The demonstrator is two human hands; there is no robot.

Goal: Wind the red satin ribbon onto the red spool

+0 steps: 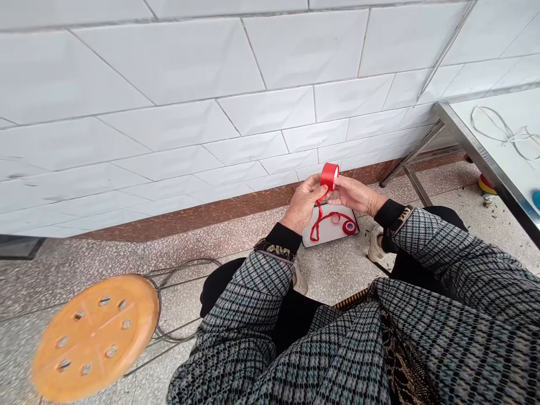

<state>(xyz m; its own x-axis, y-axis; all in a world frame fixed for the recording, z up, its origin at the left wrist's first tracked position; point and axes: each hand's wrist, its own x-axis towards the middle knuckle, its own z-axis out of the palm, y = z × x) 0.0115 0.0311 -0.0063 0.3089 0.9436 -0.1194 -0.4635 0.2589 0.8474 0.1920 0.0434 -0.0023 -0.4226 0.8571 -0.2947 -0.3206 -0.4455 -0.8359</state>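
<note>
Past an orange stool at left, with room on the speckled floor beyond; gripping a red ribbon roll in the left hand, clear of the white box; touching the roll with the right hand, fingertips partly hidden, cannot tell whether gripping; rightmost, along a metal table, cut off

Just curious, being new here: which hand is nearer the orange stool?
Left. The left hand is up and right of the orange stool in view; the right hand is farther right.
</note>
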